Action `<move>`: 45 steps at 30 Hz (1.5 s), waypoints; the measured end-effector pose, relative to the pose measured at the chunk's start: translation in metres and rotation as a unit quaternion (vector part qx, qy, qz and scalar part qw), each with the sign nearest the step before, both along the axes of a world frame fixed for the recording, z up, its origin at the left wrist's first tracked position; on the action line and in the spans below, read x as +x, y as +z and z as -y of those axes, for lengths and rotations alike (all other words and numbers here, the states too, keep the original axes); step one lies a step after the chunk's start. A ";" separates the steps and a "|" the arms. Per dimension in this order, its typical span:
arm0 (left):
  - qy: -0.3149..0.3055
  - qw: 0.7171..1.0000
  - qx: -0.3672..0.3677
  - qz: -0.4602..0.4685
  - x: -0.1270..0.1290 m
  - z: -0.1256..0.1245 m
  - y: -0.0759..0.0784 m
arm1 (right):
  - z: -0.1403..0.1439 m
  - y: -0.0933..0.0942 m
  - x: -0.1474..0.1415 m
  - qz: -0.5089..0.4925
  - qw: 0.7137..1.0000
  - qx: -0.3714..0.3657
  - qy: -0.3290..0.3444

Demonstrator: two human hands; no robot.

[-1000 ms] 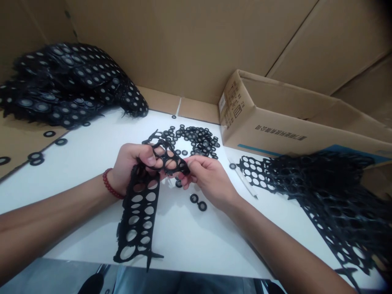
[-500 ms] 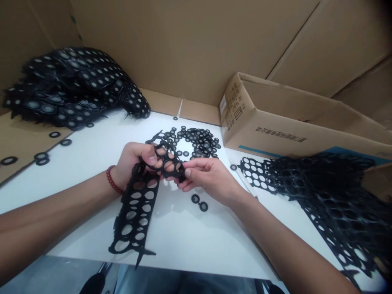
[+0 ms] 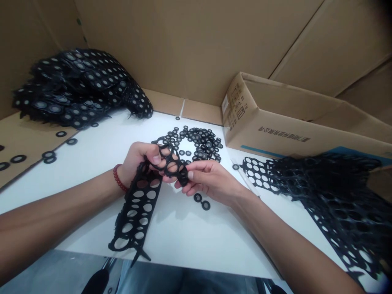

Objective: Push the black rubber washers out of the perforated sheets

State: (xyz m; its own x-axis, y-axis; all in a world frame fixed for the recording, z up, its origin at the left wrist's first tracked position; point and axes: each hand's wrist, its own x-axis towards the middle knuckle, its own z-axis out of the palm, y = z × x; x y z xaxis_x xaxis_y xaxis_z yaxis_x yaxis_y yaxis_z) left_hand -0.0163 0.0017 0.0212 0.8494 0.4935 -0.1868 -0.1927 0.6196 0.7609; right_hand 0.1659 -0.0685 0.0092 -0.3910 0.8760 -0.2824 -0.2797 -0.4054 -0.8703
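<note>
Gripping black perforated rubber strip (image 3: 143, 200) — left hand (image 3: 137, 161) clamps its upper end, tail hanging below | right hand (image 3: 208, 181) pinches adjoining tip | risk: webbing likely tears if pulled unevenly — loose black rubber rings (image 3: 200, 201) beneath.

The cardboard box (image 3: 275, 122) carries a dark printed line on its long side and handling symbols on its end panel, both too blurred to read.
</note>
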 end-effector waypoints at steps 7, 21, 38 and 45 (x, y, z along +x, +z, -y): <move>-0.007 1.000 0.021 -0.004 0.001 0.000 0.004 | -0.001 -0.006 0.006 -0.038 0.999 -0.002 0.030; 0.024 1.000 0.006 -0.003 0.002 0.000 0.000 | -0.001 -0.010 0.006 -0.062 0.998 -0.006 0.028; 0.011 1.000 0.020 0.015 0.003 0.001 -0.006 | 0.005 -0.002 -0.013 0.084 0.992 0.056 -0.073; 0.026 1.000 0.008 0.010 0.007 0.007 -0.003 | 0.010 0.002 -0.024 0.155 0.974 0.090 -0.140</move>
State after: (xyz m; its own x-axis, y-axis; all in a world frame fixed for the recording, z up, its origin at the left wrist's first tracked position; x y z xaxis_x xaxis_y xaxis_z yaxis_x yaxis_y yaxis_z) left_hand -0.0098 -0.0048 0.0187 0.8259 0.5401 -0.1617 -0.2400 0.5964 0.7660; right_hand 0.1419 -0.0780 0.0112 -0.0506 0.9822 -0.1807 -0.0699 -0.1840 -0.9804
